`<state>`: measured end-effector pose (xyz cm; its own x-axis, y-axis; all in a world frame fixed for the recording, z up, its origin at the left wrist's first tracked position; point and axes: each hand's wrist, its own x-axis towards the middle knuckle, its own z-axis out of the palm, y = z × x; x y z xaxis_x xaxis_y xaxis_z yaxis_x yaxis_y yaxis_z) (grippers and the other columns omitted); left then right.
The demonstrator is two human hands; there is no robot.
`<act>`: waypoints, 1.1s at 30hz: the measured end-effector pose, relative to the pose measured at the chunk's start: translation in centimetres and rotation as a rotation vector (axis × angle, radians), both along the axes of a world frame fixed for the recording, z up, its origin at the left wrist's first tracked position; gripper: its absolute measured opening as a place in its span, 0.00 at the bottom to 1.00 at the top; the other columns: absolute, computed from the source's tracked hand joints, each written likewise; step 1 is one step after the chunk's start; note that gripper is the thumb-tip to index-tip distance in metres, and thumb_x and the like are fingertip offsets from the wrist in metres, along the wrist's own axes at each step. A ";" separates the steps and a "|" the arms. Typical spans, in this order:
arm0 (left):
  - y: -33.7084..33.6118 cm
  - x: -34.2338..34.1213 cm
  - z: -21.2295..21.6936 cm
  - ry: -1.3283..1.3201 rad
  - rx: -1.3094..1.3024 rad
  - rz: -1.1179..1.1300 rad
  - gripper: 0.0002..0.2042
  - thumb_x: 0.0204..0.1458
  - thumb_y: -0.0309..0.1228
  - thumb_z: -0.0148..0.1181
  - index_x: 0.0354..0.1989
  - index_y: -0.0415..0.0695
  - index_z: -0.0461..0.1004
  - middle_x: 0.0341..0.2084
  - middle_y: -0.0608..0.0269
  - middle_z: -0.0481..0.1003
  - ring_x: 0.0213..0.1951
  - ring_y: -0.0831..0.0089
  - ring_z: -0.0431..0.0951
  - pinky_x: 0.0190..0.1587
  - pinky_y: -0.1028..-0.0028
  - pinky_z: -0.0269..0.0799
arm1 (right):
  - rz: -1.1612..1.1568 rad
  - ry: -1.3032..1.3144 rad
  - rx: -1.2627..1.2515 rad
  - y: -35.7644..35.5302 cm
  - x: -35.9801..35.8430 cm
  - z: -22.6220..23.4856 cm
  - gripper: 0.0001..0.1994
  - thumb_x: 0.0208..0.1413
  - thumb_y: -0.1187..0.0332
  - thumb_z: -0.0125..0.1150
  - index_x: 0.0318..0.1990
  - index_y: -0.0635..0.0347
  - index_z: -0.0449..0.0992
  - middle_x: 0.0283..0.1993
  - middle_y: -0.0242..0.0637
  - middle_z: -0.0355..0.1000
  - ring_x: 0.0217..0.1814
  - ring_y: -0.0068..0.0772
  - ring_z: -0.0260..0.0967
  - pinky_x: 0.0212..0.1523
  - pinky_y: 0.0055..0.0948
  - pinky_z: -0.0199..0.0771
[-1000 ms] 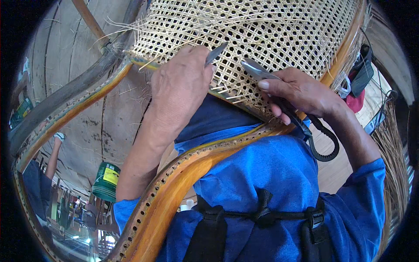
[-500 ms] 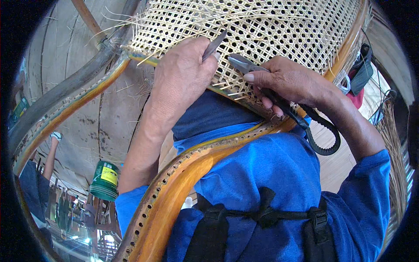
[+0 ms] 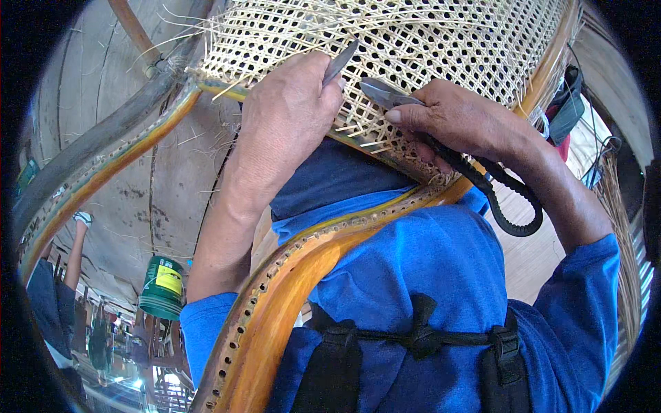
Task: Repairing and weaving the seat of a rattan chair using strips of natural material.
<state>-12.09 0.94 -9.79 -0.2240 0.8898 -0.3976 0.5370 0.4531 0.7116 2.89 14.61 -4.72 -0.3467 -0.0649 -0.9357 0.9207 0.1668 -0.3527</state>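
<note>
A sheet of pale woven cane (image 3: 447, 51) spans a chair-like rattan frame (image 3: 323, 230) in front of me. My left hand (image 3: 286, 113) is closed around a narrow pointed metal blade (image 3: 341, 60), whose tip sticks up over the weave; its handle is hidden in my fist. My right hand (image 3: 458, 117) grips pruning shears (image 3: 384, 95) with dark handles, the metal jaws just above the cane and pointing left toward my left hand. Short cane ends (image 3: 375, 144) stick out along the weave's near edge, between and below my hands.
Small holes line the frame's curved near rail. A dark pole (image 3: 89, 148) runs along the left. Beyond it are a green bucket (image 3: 163, 286) and another person's leg (image 3: 74, 255). Long loose strands (image 3: 613, 227) hang at the right, near a dark bag (image 3: 568, 110).
Both hands stay at the cane's near edge, still holding the same tools. My right hand and the shears have shifted slightly, and the left blade's tip is a little higher.
</note>
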 end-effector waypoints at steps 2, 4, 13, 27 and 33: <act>0.0 0.0 0.0 0.002 0.005 0.006 0.08 0.50 0.32 0.52 0.28 0.38 0.69 0.25 0.47 0.71 0.32 0.49 0.74 0.36 0.56 0.69 | 0.058 0.019 -0.006 0.4 -0.5 0.2 0.27 0.59 0.54 0.43 0.16 0.65 0.74 0.12 0.36 0.69 0.15 0.28 0.68 0.24 0.32 0.70; 0.1 0.1 0.0 0.000 0.016 0.005 0.08 0.50 0.32 0.52 0.28 0.38 0.69 0.25 0.47 0.71 0.32 0.49 0.74 0.36 0.56 0.69 | 0.111 0.034 -0.006 0.6 -0.5 0.2 0.27 0.59 0.55 0.43 0.16 0.65 0.74 0.12 0.36 0.69 0.15 0.28 0.68 0.24 0.32 0.70; 0.3 0.3 -0.1 0.022 0.024 0.004 0.08 0.50 0.31 0.51 0.29 0.38 0.69 0.25 0.48 0.72 0.30 0.49 0.74 0.35 0.56 0.69 | -0.163 -0.088 -0.157 0.8 -0.3 -0.6 0.24 0.59 0.56 0.46 0.19 0.68 0.72 0.15 0.36 0.68 0.13 0.28 0.66 0.17 0.28 0.67; 0.7 0.0 -0.1 0.000 -0.011 -0.095 0.07 0.49 0.31 0.51 0.29 0.38 0.69 0.26 0.48 0.72 0.33 0.50 0.74 0.37 0.56 0.68 | -0.103 0.023 -0.109 0.4 0.6 -1.6 0.25 0.62 0.52 0.46 0.21 0.65 0.69 0.12 0.31 0.63 0.10 0.22 0.62 0.12 0.23 0.62; 1.1 -0.2 0.1 0.073 -0.018 -0.189 0.07 0.48 0.30 0.50 0.29 0.39 0.68 0.25 0.49 0.71 0.31 0.49 0.73 0.36 0.54 0.68 | 0.031 0.128 0.000 0.0 0.4 -1.3 0.25 0.61 0.52 0.46 0.23 0.67 0.71 0.12 0.35 0.63 0.10 0.27 0.62 0.14 0.29 0.62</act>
<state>-12.29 2.06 -9.73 -0.0826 0.9115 -0.4028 0.6633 0.3519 0.6604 3.26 14.61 -6.00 -0.4610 -0.0771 -0.8840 0.8626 0.1947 -0.4669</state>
